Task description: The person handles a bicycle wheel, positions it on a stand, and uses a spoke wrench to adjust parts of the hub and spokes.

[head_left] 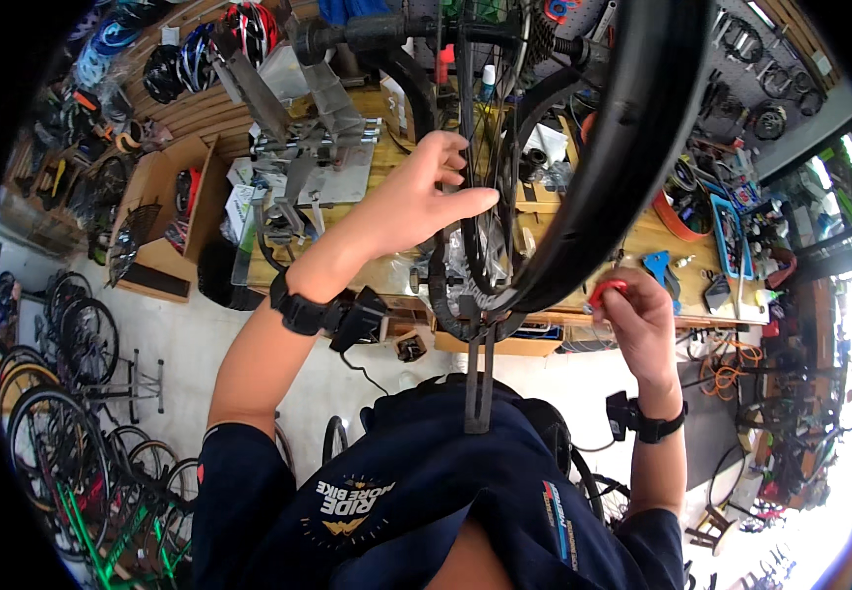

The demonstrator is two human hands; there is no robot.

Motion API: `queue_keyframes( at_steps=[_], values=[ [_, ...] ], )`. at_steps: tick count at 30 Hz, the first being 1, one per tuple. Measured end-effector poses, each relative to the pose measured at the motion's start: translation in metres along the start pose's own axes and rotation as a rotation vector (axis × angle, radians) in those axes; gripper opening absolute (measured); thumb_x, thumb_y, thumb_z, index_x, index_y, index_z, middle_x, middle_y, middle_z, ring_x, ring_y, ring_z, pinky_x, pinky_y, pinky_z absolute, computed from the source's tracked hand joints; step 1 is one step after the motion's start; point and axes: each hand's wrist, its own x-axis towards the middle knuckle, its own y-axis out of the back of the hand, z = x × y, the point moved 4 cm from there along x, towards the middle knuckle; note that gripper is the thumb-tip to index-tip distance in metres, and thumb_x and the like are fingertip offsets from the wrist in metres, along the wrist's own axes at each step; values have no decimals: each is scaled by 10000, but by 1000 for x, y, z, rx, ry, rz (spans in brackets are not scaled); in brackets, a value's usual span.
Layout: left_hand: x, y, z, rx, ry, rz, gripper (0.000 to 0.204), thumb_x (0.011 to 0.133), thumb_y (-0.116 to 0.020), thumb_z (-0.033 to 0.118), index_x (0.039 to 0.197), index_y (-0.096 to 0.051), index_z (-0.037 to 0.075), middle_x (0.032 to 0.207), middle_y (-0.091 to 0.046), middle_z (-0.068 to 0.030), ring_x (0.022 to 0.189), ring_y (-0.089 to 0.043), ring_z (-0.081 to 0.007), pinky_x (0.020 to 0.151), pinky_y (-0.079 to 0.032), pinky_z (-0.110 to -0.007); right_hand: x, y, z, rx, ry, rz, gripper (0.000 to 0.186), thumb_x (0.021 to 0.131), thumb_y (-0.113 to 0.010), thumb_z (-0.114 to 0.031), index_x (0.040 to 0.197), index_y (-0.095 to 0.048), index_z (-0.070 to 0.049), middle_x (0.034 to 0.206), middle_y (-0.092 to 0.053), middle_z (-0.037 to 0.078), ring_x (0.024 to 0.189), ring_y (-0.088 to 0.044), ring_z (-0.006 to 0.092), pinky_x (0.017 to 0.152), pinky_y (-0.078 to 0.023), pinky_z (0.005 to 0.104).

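Wheel work appears mid-course: the bicycle wheel [583,157] stands upright in the truing stand [478,364] at the workbench [642,241]; the left hand [416,202] is half open, fingers resting on the spokes [490,147], while the right hand [637,315] pinches a small red spoke wrench [607,289] at the rim's lower edge; how many spokes remain cannot be told. An open brown cardboard box [155,211] sits left of the bench, a blue tray [726,236] right, and a white bottle [486,81] behind the wheel.
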Motion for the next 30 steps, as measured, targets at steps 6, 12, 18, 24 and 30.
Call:
queue_keyframes(
  at_steps=[6, 12, 18, 24, 30],
  values=[
    [-26, -4, -28, -492, 216, -73, 688, 962, -608, 225, 1505, -240, 18, 1406, -471, -161, 1272, -505, -245, 1079, -383, -346, 57, -51, -5, 90, 19, -372, 187, 941, -585, 15, 1126, -607, 37, 966, -685, 80, 853, -652, 106, 751, -540, 233],
    [-17, -23, 15, -403, 376, 2, 736, 918, -636, 286, 1497, -291, -8, 1442, -471, -152, 1291, -493, -245, 1079, -382, -377, 82, -80, 5, 240, -50, -484, 169, 925, -591, 41, 1094, -591, 50, 957, -685, 91, 867, -647, 118, 745, -512, 241],
    [-12, -27, 8, -396, 370, 2, 724, 912, -634, 232, 1492, -284, -24, 1454, -455, -166, 1319, -467, -254, 1125, -329, -386, 87, -92, 12, 235, -86, -524, 146, 887, -613, 50, 1027, -583, 78, 874, -660, 100, 774, -607, 113, 713, -500, 265],
    [-16, -32, -8, -468, 287, 34, 723, 920, -624, 187, 1500, -253, -34, 1471, -437, -173, 1331, -460, -264, 1133, -328, -387, 90, -88, -6, -173, 27, -743, 212, 900, -632, -24, 1083, -591, 73, 938, -641, 55, 806, -554, 60, 677, -465, 225],
    [-19, -31, -16, -568, 214, 31, 723, 933, -648, 226, 1499, -270, -19, 1460, -446, -178, 1313, -481, -273, 1113, -358, -393, 87, -106, -8, -317, 168, -541, 298, 863, -730, -135, 1024, -595, 77, 766, -637, 84, 657, -545, 129, 620, -473, 310]
  ],
)
